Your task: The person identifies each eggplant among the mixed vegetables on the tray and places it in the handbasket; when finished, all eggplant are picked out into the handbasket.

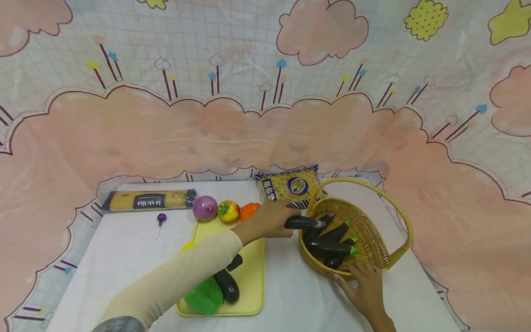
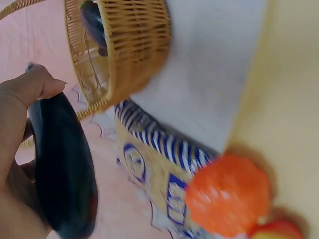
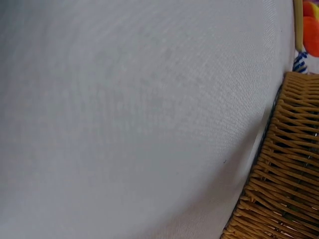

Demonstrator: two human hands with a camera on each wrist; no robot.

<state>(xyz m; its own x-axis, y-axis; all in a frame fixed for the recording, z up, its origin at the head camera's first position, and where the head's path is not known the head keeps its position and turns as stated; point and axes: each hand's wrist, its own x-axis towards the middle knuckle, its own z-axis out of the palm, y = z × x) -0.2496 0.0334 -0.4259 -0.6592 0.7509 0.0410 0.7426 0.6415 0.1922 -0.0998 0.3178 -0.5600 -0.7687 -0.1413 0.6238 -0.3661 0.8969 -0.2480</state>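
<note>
Sleeve (image 1: 178, 276), cream, on the left arm: crosses above the yellow tray (image 1: 254, 281), hiding part of its load. Right hand (image 1: 366, 288): thumb and fingers holding the near rim of the wicker basket (image 1: 371, 233). On the tray: green pepper (image 1: 203, 296); tray eggplant (image 1: 228, 288), just beside it; dark piece (image 1: 235, 263), partly under the sleeve, identity uncertain; yellow item (image 1: 187, 247), mostly hidden. In the basket: several basket eggplants (image 1: 325, 247), heaped, exact count unclear. Left hand (image 1: 274, 220): fingers curled round the held eggplant (image 1: 302, 222), its stem end over the basket's left side. Progress, as judged: eggplants largely gathered; the held one not yet released, at least one left on the tray. Beyond: lollipop (image 1: 161, 218); purple onion (image 1: 205, 208), red-and-yellow fruit (image 1: 229, 211) and orange vegetable (image 1: 250, 210), in a row; spaghetti pack (image 1: 149, 200); pasta bag (image 1: 286, 186). Farthest: printed backdrop (image 1: 257, 136).
</note>
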